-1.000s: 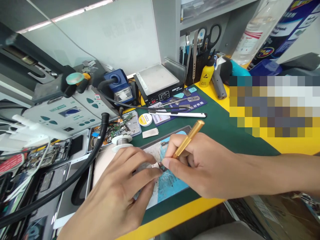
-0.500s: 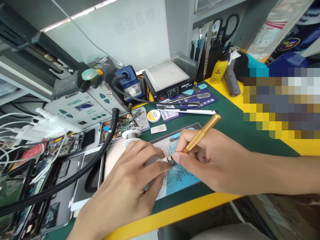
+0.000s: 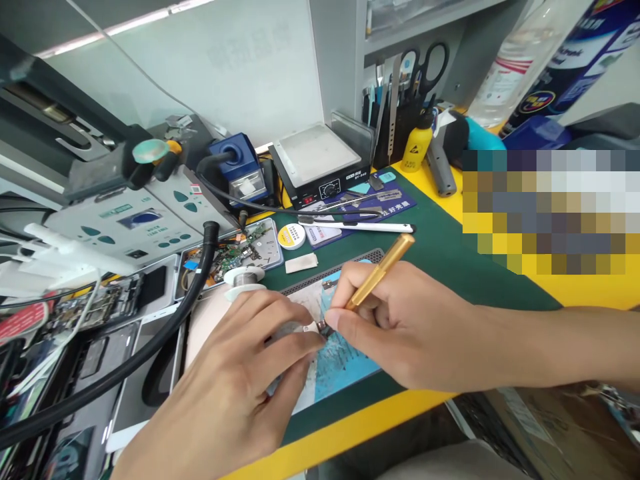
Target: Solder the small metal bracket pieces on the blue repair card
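A gold pen-like tool (image 3: 383,270) slants up out of my right hand (image 3: 400,323), whose thumb and fingers are pinched round it. Its lower end is hidden by the fingertips, close to a small white and metallic piece (image 3: 314,327). My left hand (image 3: 250,360) is closed at that piece, its fingertips pressed on or against it. Both hands rest over a blue and white work pad (image 3: 353,357) with a dark perforated edge, lying on the green mat (image 3: 450,267). The fingertips of the two hands nearly meet.
A solder spool (image 3: 244,279) stands just beyond my left hand. A thick black hose (image 3: 165,343) arches along the left, over phone parts. Behind are a heating plate (image 3: 317,155), a white-handled tool (image 3: 370,227), a round tin (image 3: 291,235) and a yellow bottle (image 3: 417,148).
The whole view has shifted, so the bench and both hands appear further left. My hands keep nearly the same grip and place over the pad.
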A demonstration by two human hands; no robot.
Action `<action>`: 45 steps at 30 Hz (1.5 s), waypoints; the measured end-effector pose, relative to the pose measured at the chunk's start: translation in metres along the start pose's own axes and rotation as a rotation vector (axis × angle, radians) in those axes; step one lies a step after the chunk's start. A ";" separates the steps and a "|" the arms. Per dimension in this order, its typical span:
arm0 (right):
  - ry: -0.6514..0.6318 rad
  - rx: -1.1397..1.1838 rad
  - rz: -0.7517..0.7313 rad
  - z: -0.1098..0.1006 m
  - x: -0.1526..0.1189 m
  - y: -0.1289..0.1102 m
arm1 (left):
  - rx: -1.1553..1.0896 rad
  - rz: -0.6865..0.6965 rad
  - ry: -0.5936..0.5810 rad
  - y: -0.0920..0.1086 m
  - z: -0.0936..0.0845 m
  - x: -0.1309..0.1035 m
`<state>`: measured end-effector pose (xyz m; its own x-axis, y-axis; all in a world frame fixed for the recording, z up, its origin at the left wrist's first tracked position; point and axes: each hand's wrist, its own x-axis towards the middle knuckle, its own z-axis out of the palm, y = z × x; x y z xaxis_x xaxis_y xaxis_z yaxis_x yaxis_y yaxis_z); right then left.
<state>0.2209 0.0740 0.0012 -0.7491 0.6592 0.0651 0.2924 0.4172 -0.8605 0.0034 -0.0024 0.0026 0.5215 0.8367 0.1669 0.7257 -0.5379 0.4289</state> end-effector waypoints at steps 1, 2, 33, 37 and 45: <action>0.006 -0.005 0.002 0.000 0.000 0.000 | 0.002 0.000 -0.001 0.000 0.000 0.000; 0.013 -0.009 0.004 0.000 0.000 0.000 | 0.003 -0.002 -0.007 0.000 0.000 0.000; 0.026 -0.030 -0.094 0.003 -0.001 0.004 | 0.008 0.007 0.021 0.000 0.001 0.004; 0.019 -0.038 -0.101 0.002 -0.002 0.004 | 0.023 0.016 0.014 0.000 0.001 0.004; 0.016 -0.025 -0.102 0.001 -0.002 0.003 | 0.026 0.032 0.020 -0.002 0.001 0.003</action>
<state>0.2223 0.0735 -0.0015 -0.7661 0.6224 0.1602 0.2302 0.4984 -0.8358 0.0041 0.0011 0.0020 0.5356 0.8209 0.1981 0.7205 -0.5666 0.3998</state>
